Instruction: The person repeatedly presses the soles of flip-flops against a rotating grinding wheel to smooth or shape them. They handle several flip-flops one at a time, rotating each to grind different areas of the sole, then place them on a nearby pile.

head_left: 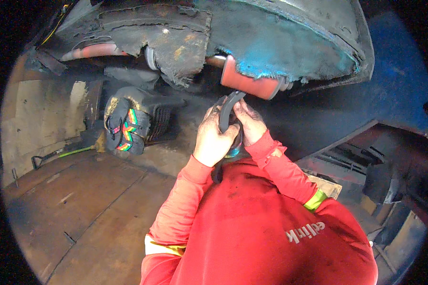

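Note:
Both of my hands hold a dark sandal (229,113) up in front of my chest, its curved sole edge on view. My left hand (213,138) wraps round it from the left, with the thumb along the sole. From the other side my right hand (250,124) closes on it, fingertips near its upper end. Beneath the hands, a bit of coloured strap (234,151) shows. Just above the sandal's upper end is a reddish sanding belt (249,83) on a machine; I cannot tell whether they touch. Dark smudges mark my fingers.
A dust-covered machine hood (280,42) with ragged flaps overhangs the belt. At the left, sandals with rainbow straps (127,128) rest on a dark stack. A green-handled tool (76,151) lies by the left wall. A blue panel (399,71) stands at the right, above dark shelving (352,159).

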Tool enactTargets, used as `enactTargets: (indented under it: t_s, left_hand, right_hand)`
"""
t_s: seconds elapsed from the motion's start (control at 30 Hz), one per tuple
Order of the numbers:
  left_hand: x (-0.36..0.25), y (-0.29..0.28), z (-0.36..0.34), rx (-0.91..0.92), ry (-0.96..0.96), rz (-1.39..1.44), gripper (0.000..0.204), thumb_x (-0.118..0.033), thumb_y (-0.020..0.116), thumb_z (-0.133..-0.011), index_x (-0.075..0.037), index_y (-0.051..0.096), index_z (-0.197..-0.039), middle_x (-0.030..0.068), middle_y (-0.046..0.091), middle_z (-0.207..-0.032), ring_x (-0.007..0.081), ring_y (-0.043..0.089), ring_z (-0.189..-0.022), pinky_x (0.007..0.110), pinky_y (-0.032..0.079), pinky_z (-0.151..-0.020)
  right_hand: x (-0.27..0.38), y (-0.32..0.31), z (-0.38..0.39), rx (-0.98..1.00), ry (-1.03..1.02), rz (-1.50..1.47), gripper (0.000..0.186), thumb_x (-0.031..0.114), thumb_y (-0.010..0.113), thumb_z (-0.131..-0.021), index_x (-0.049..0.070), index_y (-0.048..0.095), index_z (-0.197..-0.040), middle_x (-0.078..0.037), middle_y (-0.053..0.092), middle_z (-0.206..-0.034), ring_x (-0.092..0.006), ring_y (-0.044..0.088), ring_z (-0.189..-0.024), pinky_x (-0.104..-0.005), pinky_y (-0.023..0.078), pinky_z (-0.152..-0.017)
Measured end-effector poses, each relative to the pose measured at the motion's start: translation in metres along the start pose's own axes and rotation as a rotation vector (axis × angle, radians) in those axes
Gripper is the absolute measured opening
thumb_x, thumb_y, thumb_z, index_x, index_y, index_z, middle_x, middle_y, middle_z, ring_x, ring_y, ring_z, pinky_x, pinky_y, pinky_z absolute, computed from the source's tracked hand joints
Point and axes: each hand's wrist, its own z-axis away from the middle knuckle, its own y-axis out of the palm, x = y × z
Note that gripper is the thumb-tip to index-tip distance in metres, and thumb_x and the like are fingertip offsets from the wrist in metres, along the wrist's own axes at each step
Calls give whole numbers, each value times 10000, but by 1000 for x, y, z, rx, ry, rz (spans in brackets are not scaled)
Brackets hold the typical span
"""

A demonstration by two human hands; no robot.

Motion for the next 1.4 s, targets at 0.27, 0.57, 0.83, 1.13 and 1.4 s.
enactTargets:
  t_s: [0.27, 0.57, 0.83, 1.13, 1.4]
  left_hand:
    - [-17, 18, -23, -1, -235, 124, 404, -95, 609, -740, 24, 589, -1126, 262, 645, -1022, 455, 633, -964, 465, 511, -841]
    - [6, 37, -16, -109, -161, 181, 421, -45, 564, -787, -20, 579, -1207, 142, 688, -1012, 271, 681, -901, 372, 534, -801]
    - [-4, 27, 2, -104, -155, 332, 510, -38, 570, -752, -16, 565, -1261, 218, 632, -1149, 383, 645, -1043, 402, 518, -896]
    - [12, 27, 24, -47, -211, 589, 623, 9, 571, -792, -60, 484, -1406, 102, 634, -1181, 163, 625, -1036, 301, 508, -883]
    - [36, 12, 37, 49, -56, 818, 616, -40, 658, -867, -7, 422, -1435, 94, 506, -1386, 151, 495, -1245, 289, 418, -1030]
  right_hand:
    - [12, -17, -7, 4, 88, -55, 390, 363, 505, -1034, 67, 569, -1281, -69, 629, -1188, -200, 596, -1089, -358, 475, -963]
    - [9, -45, -26, 55, 41, 59, 363, 292, 515, -1032, 53, 565, -1301, -59, 607, -1256, -198, 568, -1152, -371, 447, -1015]
    - [21, -20, -4, 160, -103, 222, 298, 317, 540, -1023, 83, 613, -1191, 19, 629, -1054, -105, 516, -855, -261, 435, -804]
    - [20, -14, 7, -40, -123, 300, 371, 188, 648, -971, 36, 580, -1303, 35, 614, -1088, -89, 532, -979, -258, 443, -909]
    - [-2, -8, 26, -87, -495, 1037, 800, 177, 737, -883, 67, 293, -1540, -138, 562, -1274, -203, 535, -1147, -306, 434, -984]
